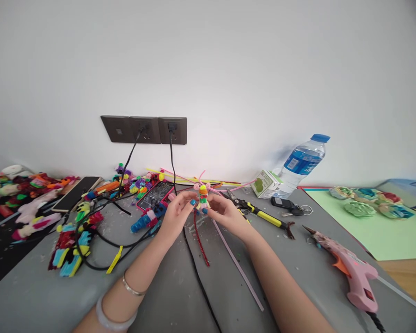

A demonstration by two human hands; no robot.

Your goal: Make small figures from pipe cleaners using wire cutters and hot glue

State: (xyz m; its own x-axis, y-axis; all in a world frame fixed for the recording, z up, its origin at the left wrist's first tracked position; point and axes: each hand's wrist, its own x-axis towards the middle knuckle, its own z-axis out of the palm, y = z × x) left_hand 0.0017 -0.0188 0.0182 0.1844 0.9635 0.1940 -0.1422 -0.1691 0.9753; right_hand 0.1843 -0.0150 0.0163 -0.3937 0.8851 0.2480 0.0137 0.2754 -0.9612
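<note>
Between my two hands stands a small pipe-cleaner figure (203, 198) with pink ears, a yellow and orange top and green below. My left hand (180, 209) pinches it from the left, thumb and fingers closed on its side. From the right, the fingers of my right hand (225, 212) close on it too. Its lower end is partly hidden by my thumbs. Below my hands a red glittery pipe cleaner (201, 243) lies on the grey table (166, 296), with a long pale pink stem (241, 268) to its right.
A pink glue gun (357, 273), yellow-handled pliers (266, 217), car key (287, 205), water bottle (303, 164) and small box (265, 183) are to the right. Leftward lie pipe-cleaner figures (71, 247), phones (76, 193) and looping black cables (131, 245). Wall sockets (143, 130) are behind.
</note>
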